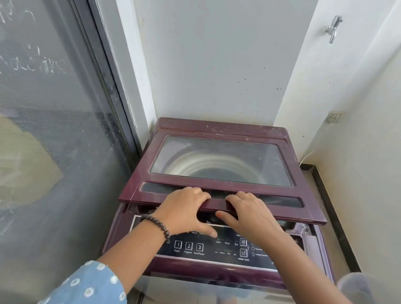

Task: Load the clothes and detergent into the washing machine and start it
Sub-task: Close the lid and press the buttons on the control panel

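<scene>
A maroon top-loading washing machine (126, 232) stands in a narrow corner before me. Its lid (293, 207), with a glass window, is tilted up a little at the front, leaving a gap above the control panel (201, 248). My left hand (185, 210) and my right hand (249, 215) both grip the lid's front edge, fingers over the top and thumbs under it. Through the glass I see the pale drum rim (217, 162). No clothes or detergent are in view.
A dark glass sliding door (41, 115) runs close along the left. White walls close in behind and to the right, with a tap (333, 28) and a wall socket (334, 117). A grey blurred object (356, 291) sits at the lower right.
</scene>
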`<control>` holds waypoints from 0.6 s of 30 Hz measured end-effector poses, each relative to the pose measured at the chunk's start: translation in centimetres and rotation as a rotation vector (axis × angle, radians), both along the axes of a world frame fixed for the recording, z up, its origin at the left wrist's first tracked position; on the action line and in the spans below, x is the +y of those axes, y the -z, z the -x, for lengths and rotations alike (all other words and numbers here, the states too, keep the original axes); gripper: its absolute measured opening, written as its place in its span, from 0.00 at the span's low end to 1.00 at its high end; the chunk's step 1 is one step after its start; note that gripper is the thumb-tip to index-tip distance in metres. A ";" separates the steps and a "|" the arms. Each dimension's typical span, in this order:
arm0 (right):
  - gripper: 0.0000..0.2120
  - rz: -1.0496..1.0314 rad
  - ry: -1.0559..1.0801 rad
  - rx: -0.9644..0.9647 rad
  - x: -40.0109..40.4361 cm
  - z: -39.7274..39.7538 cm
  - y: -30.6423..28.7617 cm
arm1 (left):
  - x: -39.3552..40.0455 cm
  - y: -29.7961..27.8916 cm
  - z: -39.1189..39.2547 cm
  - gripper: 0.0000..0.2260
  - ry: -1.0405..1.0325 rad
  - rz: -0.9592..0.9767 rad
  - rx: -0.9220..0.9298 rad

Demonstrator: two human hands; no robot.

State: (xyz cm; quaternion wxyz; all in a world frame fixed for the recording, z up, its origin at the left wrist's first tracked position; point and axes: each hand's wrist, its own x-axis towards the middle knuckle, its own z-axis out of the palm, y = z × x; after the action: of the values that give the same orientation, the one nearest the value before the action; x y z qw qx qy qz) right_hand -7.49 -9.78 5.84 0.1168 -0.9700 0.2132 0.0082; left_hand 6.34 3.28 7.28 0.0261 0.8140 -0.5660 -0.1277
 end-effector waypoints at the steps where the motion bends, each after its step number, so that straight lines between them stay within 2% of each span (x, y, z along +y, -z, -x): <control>1: 0.23 -0.003 0.010 0.001 0.1 0.0 0.5 | 0.1 0.5 0.1 0.43 0.001 -0.001 0.001; 9: 0.17 -0.045 0.042 -0.024 0.7 0.2 3.6 | 0.6 3.6 0.8 0.45 -0.017 0.013 0.056; 18: 0.17 -0.065 0.104 -0.027 1.4 0.2 5.5 | 1.1 6.0 0.6 0.45 -0.023 0.052 0.113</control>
State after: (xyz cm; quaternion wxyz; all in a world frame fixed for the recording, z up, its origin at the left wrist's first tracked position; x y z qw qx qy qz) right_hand -7.73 -8.40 0.33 0.1513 -0.9533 0.2614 -0.0039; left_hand 5.75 4.40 1.28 0.0808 0.8110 -0.5574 -0.1582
